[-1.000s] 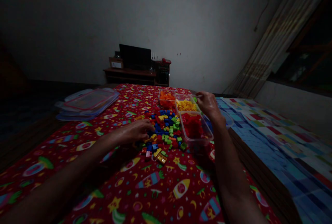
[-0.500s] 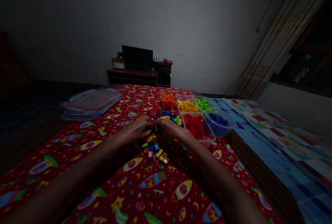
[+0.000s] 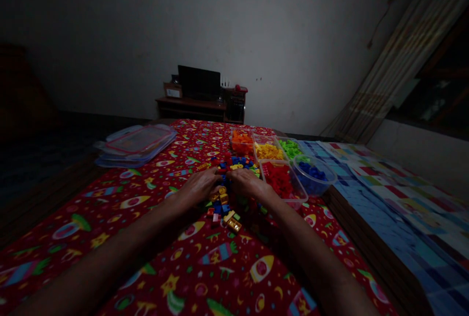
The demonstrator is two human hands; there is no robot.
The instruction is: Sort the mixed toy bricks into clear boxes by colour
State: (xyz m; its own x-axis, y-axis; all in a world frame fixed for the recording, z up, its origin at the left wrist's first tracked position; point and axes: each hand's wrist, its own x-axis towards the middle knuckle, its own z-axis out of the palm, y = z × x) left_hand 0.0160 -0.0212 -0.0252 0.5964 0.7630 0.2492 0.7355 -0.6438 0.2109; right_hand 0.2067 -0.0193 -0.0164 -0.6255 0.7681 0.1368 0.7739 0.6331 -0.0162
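A heap of small mixed-colour plastic bricks (image 3: 227, 208) lies on a red cloth with rocket prints (image 3: 205, 257). My left hand (image 3: 198, 186) rests on the heap's left side, fingers curled down into the bricks. My right hand (image 3: 247, 182) lies on the right side, fingertips meeting the left hand's. What either hand holds is hidden. Behind the heap stand clear tubs of sorted bricks: orange (image 3: 241, 141), yellow (image 3: 268, 151), green (image 3: 290, 147), red (image 3: 280, 179), and a round bowl of blue ones (image 3: 313, 173).
A stack of clear tub lids (image 3: 136, 141) lies at the left on the cloth. A blue patterned mat (image 3: 384, 199) covers the surface at the right. A low cabinet with a dark screen (image 3: 200, 92) stands by the far wall. The room is dim.
My right hand has come back from over the tubs to the heap and now meets the left hand there. The left hand stayed on the bricks. The camera view shifted slightly.
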